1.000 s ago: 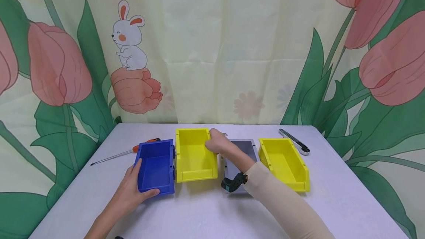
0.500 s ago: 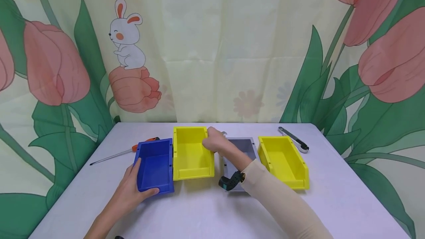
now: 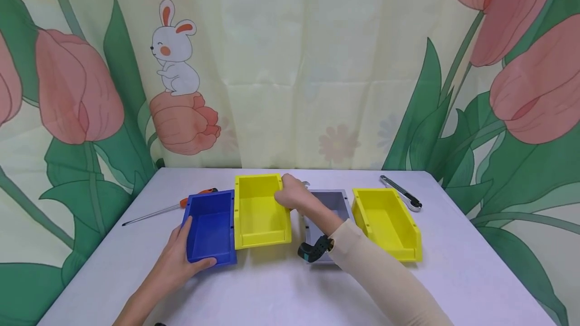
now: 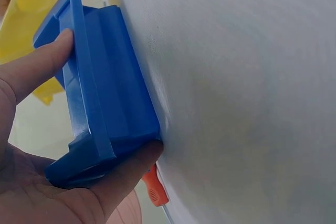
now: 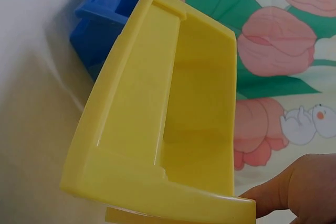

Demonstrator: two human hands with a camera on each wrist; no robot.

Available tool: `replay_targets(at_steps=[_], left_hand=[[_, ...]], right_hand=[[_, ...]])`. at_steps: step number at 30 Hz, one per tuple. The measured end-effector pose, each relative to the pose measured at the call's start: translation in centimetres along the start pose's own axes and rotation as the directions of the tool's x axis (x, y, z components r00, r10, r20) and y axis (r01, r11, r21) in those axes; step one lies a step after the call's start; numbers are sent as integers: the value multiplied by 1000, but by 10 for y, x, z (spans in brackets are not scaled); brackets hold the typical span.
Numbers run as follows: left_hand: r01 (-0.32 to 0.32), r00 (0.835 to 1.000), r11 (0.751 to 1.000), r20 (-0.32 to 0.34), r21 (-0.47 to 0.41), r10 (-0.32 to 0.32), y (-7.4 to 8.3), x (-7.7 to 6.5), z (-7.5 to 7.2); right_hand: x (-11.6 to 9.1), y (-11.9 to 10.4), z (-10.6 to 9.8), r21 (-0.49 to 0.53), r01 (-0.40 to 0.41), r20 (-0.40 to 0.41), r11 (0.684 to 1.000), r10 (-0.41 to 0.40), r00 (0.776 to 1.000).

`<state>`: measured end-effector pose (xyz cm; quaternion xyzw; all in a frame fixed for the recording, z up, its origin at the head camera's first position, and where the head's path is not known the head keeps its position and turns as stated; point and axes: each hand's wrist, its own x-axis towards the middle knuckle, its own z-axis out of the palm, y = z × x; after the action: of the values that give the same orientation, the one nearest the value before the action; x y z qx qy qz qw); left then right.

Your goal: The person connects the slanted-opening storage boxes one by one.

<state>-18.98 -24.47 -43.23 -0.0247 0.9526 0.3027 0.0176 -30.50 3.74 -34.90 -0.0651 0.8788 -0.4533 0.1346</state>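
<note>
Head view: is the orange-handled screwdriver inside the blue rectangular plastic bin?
No, the orange-handled screwdriver lies on the white-covered table, partly behind the blue rectangular plastic bin that the left hand grips.

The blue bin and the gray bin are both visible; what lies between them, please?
A yellow bin, gripped at its right side by the right hand, lies between the blue bin and the gray bin, as the head view shows.

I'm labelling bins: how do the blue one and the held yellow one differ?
The left hand holds the blue bin; the right hand holds the yellow bin. In the head view, the yellow bin sits higher in the frame than the blue bin. Both are open-topped and look empty.
</note>
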Motion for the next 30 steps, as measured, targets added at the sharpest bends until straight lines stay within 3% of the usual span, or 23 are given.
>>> replay_targets(at_steps=[12,21,30], left_hand=[[-15,1000,1000,0,0,15,-1,0,0],[-9,1000,1000,0,-5,9,0,2,-1],[0,1000,1000,5,14,0,-3,6,-2]], right_hand=[[0,-3,1,-20,35,-1,999,-35,999],[-1,3,2,-105,63,29,992,-61,998],[-6,10,5,-94,90,11,991,-90,996]])
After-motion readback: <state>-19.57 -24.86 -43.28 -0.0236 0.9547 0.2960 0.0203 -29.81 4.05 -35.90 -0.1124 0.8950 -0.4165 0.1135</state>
